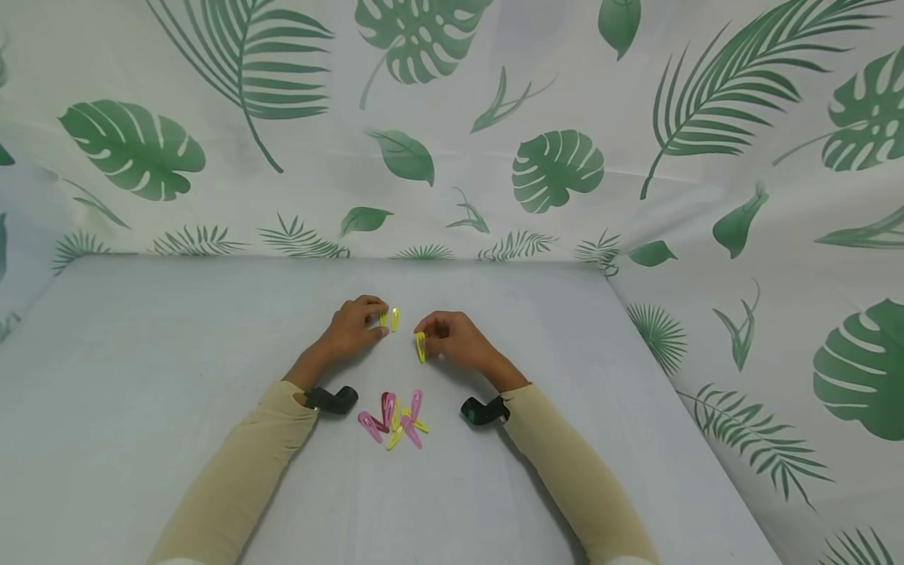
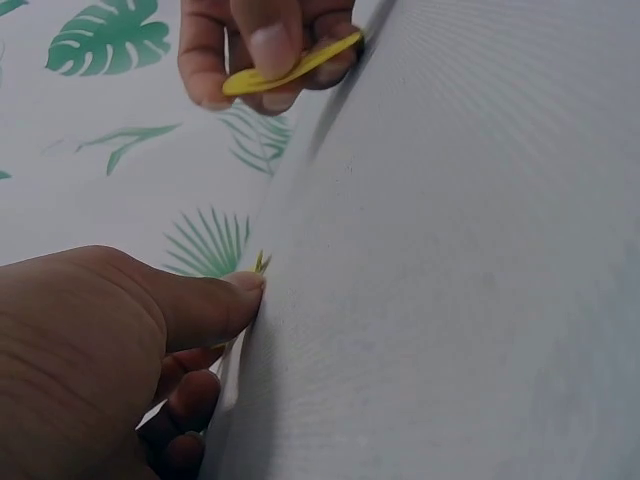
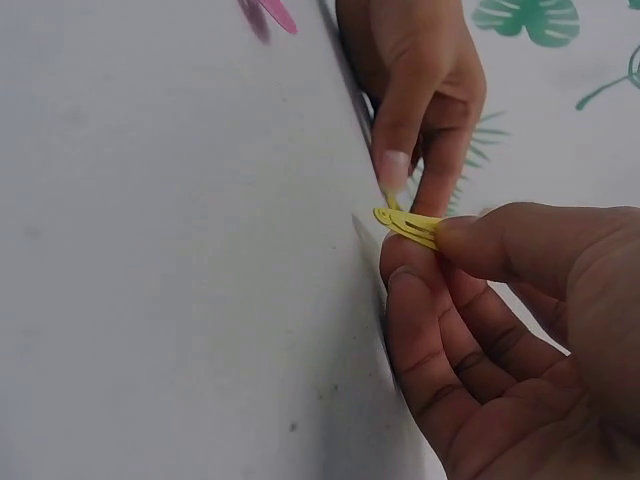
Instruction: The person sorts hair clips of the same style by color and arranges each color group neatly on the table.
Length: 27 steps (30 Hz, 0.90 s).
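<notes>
On the white table, my left hand [image 1: 351, 329] holds a yellow snap hair clip [image 1: 384, 318] between thumb and index finger. A second yellow clip [image 1: 395, 319] lies just right of it. My right hand [image 1: 455, 337] pinches another yellow hair clip [image 1: 421, 347] between thumb and fingers, to the right of that pair. The right wrist view shows this clip [image 3: 410, 226] sticking out past the thumb tip. In the left wrist view, only a yellow tip [image 2: 261, 262] shows beyond my left thumb.
Nearer my body, between the forearms, lies a loose pile of pink, dark red and yellow hair clips [image 1: 412, 431]. Black wrist cameras [image 1: 484, 411] sit on both wrists. A leaf-printed cloth [image 1: 466, 173] rises behind the table and along its right side.
</notes>
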Each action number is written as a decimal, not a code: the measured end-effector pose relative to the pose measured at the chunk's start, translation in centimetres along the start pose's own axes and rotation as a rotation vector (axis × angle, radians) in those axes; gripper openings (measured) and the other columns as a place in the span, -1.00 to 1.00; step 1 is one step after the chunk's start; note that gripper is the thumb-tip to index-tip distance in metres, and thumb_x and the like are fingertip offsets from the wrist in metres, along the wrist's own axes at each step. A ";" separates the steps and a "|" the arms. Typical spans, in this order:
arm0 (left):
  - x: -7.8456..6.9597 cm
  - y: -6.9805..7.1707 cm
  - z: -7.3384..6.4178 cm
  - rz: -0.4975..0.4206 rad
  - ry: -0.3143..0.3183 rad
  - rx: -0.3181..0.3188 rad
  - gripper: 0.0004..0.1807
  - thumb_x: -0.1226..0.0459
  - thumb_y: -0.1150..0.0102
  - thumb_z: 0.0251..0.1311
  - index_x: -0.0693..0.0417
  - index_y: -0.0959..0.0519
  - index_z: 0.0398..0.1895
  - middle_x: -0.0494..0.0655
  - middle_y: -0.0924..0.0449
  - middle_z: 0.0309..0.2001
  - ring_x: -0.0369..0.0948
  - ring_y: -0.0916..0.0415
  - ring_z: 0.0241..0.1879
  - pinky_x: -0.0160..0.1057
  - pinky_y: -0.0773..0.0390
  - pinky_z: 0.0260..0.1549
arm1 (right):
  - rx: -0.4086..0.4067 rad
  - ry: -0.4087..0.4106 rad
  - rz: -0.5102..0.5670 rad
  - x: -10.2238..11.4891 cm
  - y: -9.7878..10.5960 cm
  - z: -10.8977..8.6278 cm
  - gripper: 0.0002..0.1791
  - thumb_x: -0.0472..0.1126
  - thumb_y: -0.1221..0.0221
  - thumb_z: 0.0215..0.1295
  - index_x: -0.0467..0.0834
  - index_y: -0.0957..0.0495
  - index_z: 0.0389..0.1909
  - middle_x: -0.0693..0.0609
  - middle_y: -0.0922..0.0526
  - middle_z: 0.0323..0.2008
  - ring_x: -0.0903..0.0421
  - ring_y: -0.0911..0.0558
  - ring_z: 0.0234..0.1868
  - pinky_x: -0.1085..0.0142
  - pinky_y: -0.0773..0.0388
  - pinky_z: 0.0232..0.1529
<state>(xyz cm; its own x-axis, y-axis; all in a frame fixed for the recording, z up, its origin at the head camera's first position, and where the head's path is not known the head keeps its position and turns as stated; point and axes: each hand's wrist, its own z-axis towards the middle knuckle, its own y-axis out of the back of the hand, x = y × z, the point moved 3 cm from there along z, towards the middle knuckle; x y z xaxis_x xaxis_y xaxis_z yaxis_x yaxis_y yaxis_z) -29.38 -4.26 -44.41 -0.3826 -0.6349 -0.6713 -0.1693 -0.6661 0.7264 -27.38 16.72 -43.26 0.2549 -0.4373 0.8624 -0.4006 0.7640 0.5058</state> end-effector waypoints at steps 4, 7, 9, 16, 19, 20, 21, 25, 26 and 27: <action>0.1 0.0 0.1 0.011 0.002 0.003 -0.51 0.30 -0.26 0.24 0.32 -0.49 0.21 0.17 -0.42 0.22 0.03 -0.43 -0.02 0.04 -0.35 -0.02 | -0.033 -0.007 0.034 -0.2 0.0 1.1 -0.84 -0.44 -0.17 0.26 -0.30 -0.60 -0.15 -0.08 -0.61 -0.38 0.06 -0.64 -0.41 0.25 -0.58 -0.37; 0.2 -0.1 0.2 0.011 0.008 0.007 -0.51 0.30 -0.26 0.24 0.30 -0.49 0.22 0.15 -0.42 0.23 0.01 -0.43 -0.02 0.03 -0.34 -0.02 | -0.062 -0.023 0.061 -0.4 0.0 1.8 -0.85 -0.45 -0.17 0.27 -0.32 -0.60 -0.16 -0.11 -0.60 -0.37 0.03 -0.67 -0.39 0.23 -0.60 -0.35; 0.1 0.0 0.2 0.010 0.009 0.008 -0.51 0.30 -0.26 0.24 0.30 -0.49 0.22 0.14 -0.42 0.22 0.01 -0.43 -0.01 0.03 -0.34 -0.01 | -0.077 -0.027 0.069 -0.3 -0.1 2.3 -0.84 -0.45 -0.17 0.27 -0.34 -0.60 -0.15 -0.12 -0.60 -0.36 0.02 -0.68 -0.39 0.23 -0.61 -0.35; -0.2 0.0 0.2 0.002 0.003 0.007 -0.51 0.32 -0.27 0.22 0.32 -0.50 0.21 0.15 -0.44 0.21 0.01 -0.44 -0.03 0.03 -0.36 -0.03 | -0.120 -0.035 0.059 -0.2 0.0 3.4 -0.85 -0.45 -0.19 0.26 -0.34 -0.60 -0.15 -0.11 -0.62 -0.37 0.08 -0.64 -0.42 0.28 -0.60 -0.38; -0.2 0.0 0.2 0.003 -0.004 0.009 -0.51 0.32 -0.27 0.22 0.32 -0.49 0.21 0.16 -0.44 0.20 0.02 -0.44 -0.04 0.02 -0.37 -0.04 | -0.153 -0.046 0.041 -0.1 0.2 3.7 -0.84 -0.44 -0.20 0.24 -0.35 -0.61 -0.16 -0.12 -0.63 -0.37 0.09 -0.61 -0.42 0.30 -0.58 -0.39; -0.2 0.0 0.3 0.004 -0.008 0.008 -0.51 0.32 -0.27 0.22 0.33 -0.49 0.21 0.17 -0.44 0.20 0.02 -0.44 -0.04 0.02 -0.37 -0.04 | -0.163 -0.056 0.026 -0.1 0.2 3.8 -0.84 -0.44 -0.21 0.24 -0.34 -0.61 -0.16 -0.10 -0.64 -0.37 0.10 -0.60 -0.41 0.31 -0.57 -0.39; -0.1 0.0 0.3 0.004 -0.012 0.007 -0.51 0.32 -0.28 0.22 0.33 -0.49 0.20 0.17 -0.44 0.20 0.02 -0.45 -0.04 0.02 -0.37 -0.04 | -0.173 -0.067 0.011 -0.1 0.2 3.9 -0.83 -0.43 -0.21 0.23 -0.32 -0.62 -0.16 -0.10 -0.64 -0.36 0.10 -0.59 -0.40 0.32 -0.55 -0.39; 0.0 0.0 0.3 0.009 -0.018 0.004 -0.51 0.32 -0.28 0.21 0.33 -0.50 0.19 0.18 -0.45 0.20 0.02 -0.45 -0.05 0.02 -0.38 -0.05 | -0.188 -0.101 -0.088 0.0 0.1 4.3 -0.81 -0.40 -0.22 0.21 -0.26 -0.63 -0.15 -0.04 -0.63 -0.33 0.12 -0.57 -0.33 0.35 -0.51 -0.36; 0.0 0.0 0.3 0.012 -0.021 0.004 -0.51 0.32 -0.28 0.21 0.34 -0.50 0.19 0.18 -0.44 0.19 0.02 -0.45 -0.05 0.02 -0.38 -0.05 | -0.191 -0.105 -0.114 0.0 0.1 4.4 -0.81 -0.39 -0.23 0.21 -0.25 -0.64 -0.14 -0.04 -0.64 -0.32 0.11 -0.57 -0.31 0.35 -0.50 -0.34; 0.0 0.0 0.2 0.010 -0.019 0.005 -0.51 0.32 -0.28 0.21 0.34 -0.50 0.19 0.18 -0.44 0.20 0.02 -0.45 -0.05 0.03 -0.37 -0.05 | -0.196 -0.107 -0.134 0.0 0.1 4.5 -0.81 -0.39 -0.23 0.22 -0.25 -0.64 -0.14 -0.04 -0.64 -0.31 0.11 -0.58 -0.29 0.34 -0.49 -0.32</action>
<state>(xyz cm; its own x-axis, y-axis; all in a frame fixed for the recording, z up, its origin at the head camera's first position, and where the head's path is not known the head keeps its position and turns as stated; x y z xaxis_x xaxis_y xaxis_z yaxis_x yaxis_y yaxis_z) -29.57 -4.12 -44.39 -0.4018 -0.6340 -0.6607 -0.1701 -0.6573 0.7342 -31.37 14.68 -43.14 0.1953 -0.5803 0.7906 -0.1887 0.7688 0.6110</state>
